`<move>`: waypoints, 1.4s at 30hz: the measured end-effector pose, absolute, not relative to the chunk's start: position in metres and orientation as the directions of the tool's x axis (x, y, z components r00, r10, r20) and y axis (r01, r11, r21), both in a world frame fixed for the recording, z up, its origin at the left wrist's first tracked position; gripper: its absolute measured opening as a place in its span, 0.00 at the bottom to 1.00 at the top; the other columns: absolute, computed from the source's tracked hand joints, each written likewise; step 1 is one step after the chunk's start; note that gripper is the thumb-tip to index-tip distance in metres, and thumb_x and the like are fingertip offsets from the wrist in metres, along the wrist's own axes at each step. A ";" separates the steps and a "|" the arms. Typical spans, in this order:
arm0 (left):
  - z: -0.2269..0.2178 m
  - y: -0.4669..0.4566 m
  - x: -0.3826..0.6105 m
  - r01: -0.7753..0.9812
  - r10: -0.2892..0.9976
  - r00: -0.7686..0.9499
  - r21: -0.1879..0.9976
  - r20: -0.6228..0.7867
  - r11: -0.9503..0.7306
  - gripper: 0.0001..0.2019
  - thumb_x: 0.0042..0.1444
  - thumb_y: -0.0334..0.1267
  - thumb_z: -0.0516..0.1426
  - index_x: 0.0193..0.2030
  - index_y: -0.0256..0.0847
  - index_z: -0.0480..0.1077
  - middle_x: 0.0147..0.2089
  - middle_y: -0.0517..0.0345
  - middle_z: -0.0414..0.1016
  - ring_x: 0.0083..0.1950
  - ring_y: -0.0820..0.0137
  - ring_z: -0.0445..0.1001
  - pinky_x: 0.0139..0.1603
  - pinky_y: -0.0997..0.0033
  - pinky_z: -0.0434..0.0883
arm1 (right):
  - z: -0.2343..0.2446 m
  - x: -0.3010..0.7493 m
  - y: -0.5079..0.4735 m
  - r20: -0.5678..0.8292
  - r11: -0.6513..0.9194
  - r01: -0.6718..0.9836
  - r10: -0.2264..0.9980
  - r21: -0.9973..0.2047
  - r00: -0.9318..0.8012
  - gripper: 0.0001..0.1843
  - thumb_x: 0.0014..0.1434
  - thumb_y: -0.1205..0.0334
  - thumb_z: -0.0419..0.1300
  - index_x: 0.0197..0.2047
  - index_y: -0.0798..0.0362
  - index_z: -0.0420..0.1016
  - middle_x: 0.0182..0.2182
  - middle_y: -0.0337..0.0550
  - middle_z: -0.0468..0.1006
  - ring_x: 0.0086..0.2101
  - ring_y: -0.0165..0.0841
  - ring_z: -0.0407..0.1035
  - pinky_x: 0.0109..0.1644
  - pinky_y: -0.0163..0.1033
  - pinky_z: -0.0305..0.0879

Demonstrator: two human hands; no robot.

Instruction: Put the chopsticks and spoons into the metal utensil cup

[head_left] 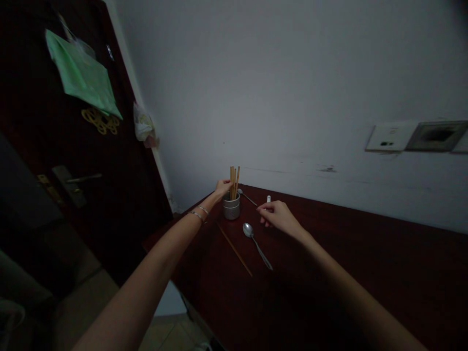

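Observation:
Several wooden chopsticks (232,181) stand upright in a grey metal utensil holder (231,210) near the table's back corner. My left hand (223,187) is closed on the chopsticks just above the holder's rim. To the right, the fingers of my right hand (276,215) pinch the handle end of a thin metal spoon (249,199), whose bowl points left toward the holder. A white handle (268,199) shows just behind my right hand; the rest of it is hidden. In front lie a larger metal spoon (258,244) and a single chopstick (234,249).
The dark red table (329,253) meets a grey wall (274,97). At the left is a dark door (84,151) with a metal handle and a hanging green cloth (84,78). Wall sockets (391,137) sit at the right.

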State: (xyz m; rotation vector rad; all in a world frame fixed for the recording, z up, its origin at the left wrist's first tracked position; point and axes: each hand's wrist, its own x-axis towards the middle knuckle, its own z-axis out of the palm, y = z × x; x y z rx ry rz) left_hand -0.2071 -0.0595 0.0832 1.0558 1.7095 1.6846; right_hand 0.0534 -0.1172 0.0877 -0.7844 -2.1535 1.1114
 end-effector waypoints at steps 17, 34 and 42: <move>0.099 -0.069 -0.203 0.139 0.776 -0.597 0.979 0.204 -0.151 0.04 0.48 0.23 0.55 0.26 0.33 0.66 0.23 0.55 0.71 0.22 0.75 0.70 0.30 0.72 0.70 | 0.083 0.060 -0.105 0.259 0.507 0.253 0.733 -0.824 -0.629 0.12 0.52 0.63 0.53 0.32 0.60 0.75 0.18 0.42 0.74 0.16 0.25 0.66 0.19 0.28 0.62; 0.220 -0.087 -0.146 0.441 0.389 -0.494 0.610 0.777 -0.658 0.06 0.50 0.32 0.56 0.36 0.38 0.71 0.32 0.57 0.72 0.32 0.76 0.71 0.34 0.76 0.68 | 0.106 0.070 -0.105 0.418 0.524 0.139 0.789 -0.840 -0.451 0.20 0.53 0.56 0.54 0.44 0.61 0.72 0.27 0.47 0.76 0.20 0.27 0.67 0.20 0.29 0.62; 0.188 -0.119 -0.065 0.215 0.695 -0.337 0.771 0.635 -0.600 0.06 0.51 0.32 0.56 0.37 0.36 0.70 0.31 0.56 0.72 0.30 0.76 0.72 0.34 0.73 0.70 | 0.118 0.074 -0.110 0.538 0.587 0.064 0.775 -0.807 -0.331 0.25 0.52 0.52 0.56 0.49 0.61 0.70 0.33 0.49 0.76 0.23 0.27 0.67 0.21 0.31 0.65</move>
